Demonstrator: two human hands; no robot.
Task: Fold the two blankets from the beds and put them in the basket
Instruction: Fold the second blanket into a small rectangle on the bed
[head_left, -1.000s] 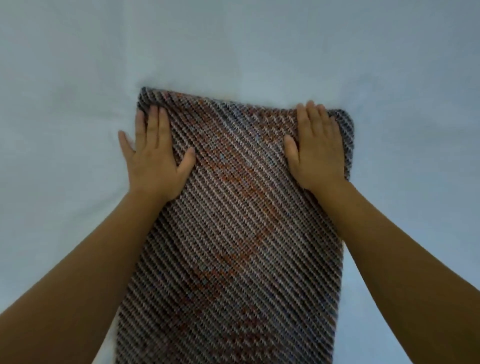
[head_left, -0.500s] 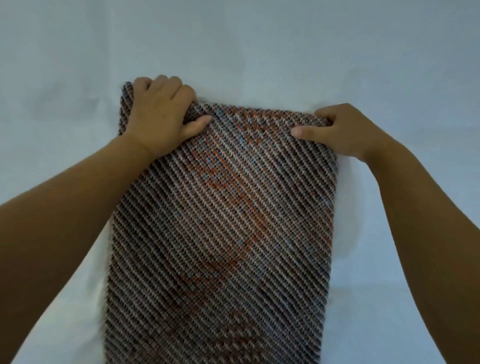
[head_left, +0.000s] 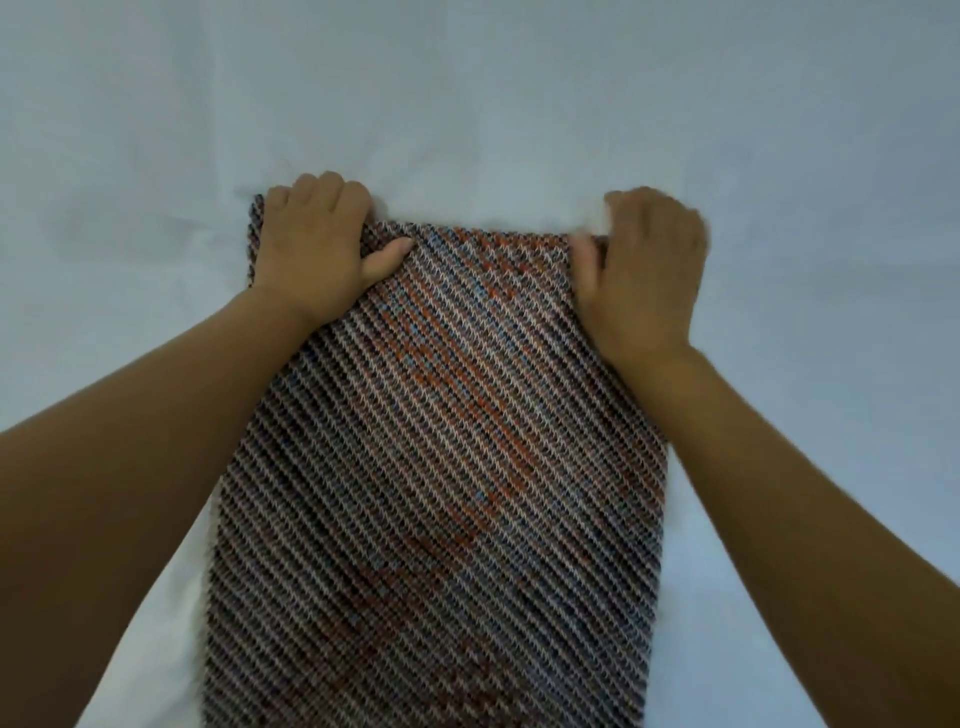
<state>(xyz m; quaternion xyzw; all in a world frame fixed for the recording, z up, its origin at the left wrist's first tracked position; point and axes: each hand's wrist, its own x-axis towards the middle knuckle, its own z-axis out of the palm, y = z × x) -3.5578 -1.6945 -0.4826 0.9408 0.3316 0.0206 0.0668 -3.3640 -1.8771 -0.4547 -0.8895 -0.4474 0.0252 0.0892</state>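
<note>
A knitted blanket with diagonal stripes of black, grey, orange and blue lies folded into a long strip on the white bed sheet, running from the bottom edge of the view up to the middle. My left hand grips its far left corner, fingers curled over the edge and thumb on top. My right hand grips the far right corner the same way and is slightly blurred. No basket is in view.
The white sheet surrounds the blanket on the left, right and far side, with a few soft wrinkles just beyond the blanket's far edge.
A second ago both hands lay flat on the blanket's far end. They have since curled over the far edge and now grip its two corners; the right hand shifted inward.
</note>
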